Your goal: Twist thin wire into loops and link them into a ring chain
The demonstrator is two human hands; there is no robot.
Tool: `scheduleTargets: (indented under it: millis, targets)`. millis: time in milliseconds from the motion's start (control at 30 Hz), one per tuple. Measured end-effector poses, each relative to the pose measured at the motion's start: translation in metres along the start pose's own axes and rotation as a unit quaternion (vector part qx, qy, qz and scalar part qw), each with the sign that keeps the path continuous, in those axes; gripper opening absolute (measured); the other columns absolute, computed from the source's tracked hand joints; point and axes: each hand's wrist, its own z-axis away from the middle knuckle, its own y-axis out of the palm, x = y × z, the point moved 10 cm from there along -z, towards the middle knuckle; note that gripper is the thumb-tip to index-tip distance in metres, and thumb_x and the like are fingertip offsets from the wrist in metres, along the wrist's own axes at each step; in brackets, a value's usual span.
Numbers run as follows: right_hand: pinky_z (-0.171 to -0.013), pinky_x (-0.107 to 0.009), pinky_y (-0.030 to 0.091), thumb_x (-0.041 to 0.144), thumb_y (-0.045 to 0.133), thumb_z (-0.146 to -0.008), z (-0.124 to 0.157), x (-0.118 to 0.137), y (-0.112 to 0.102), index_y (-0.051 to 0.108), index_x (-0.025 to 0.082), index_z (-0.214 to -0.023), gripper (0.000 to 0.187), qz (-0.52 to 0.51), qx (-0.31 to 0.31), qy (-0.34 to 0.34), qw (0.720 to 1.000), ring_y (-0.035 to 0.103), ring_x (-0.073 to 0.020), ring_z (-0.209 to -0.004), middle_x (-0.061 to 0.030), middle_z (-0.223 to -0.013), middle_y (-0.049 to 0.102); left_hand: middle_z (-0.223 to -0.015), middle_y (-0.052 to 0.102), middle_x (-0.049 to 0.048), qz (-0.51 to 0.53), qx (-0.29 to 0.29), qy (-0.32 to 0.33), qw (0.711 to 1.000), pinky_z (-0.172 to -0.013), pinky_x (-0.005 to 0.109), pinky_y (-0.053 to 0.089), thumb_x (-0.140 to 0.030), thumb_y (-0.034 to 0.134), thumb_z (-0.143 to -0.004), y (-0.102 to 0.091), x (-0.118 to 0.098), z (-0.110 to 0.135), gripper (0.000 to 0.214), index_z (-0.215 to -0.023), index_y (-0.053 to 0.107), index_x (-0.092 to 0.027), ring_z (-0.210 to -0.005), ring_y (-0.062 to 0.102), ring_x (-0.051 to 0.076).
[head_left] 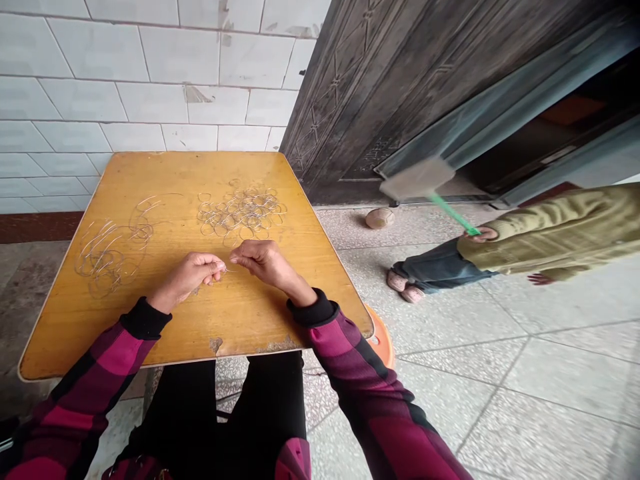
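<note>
Over the near half of the yellow wooden table (250, 320), my left hand (193, 275) is closed in a pinch. A thin wire (231, 270) shows at its fingertips, and it runs toward my right hand (264, 261). My right thumb and forefinger are also pinched, close to the wire's other end. Just beyond my right hand lies a pile of small wire rings (245, 210). Left of my left hand, loose curved wires (113, 257) are spread over the tabletop. The exact grip on the wire is too small to make out.
A white tiled wall (175, 60) stands behind the table, beside a dark carved door (360, 100). At right, a person (550, 230) holds a flat swatter (420, 181) by its green handle. An orange stool (383, 337) sits by the table's right corner. A roundish object (380, 218) rests on the floor.
</note>
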Motion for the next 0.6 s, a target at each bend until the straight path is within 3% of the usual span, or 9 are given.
scheduleTargets:
  millis: [367, 600]
  targets:
    - [-0.063, -0.026, 0.045, 0.04, 0.058, -0.09, 0.0017, -0.0041, -0.0012, 0.072, 0.021, -0.082, 0.025, -0.036, -0.002, 0.03, 0.999, 0.058, -0.014, -0.065, -0.0043, -0.075, 0.067, -0.06, 0.056, -0.0006, -0.017, 0.019, -0.019, 0.999, -0.048, 0.022, 0.032, -0.034, 0.058, -0.078, 0.0024, 0.0021, 0.001, 0.023, -0.065, 0.061, -0.016, -0.05, 0.041, 0.007]
    - [-0.067, -0.028, 0.046, 0.04, 0.056, -0.09, 0.0016, -0.0042, -0.0003, 0.072, 0.022, -0.083, 0.026, -0.003, -0.003, 0.016, 1.0, 0.059, -0.0147, -0.066, -0.0047, -0.076, 0.068, -0.06, 0.055, -0.0008, -0.02, 0.013, -0.014, 1.0, -0.049, 0.022, 0.034, -0.036, 0.06, -0.077, 0.0016, -0.0001, 0.0006, 0.024, -0.063, 0.059, -0.016, -0.05, 0.042, 0.008]
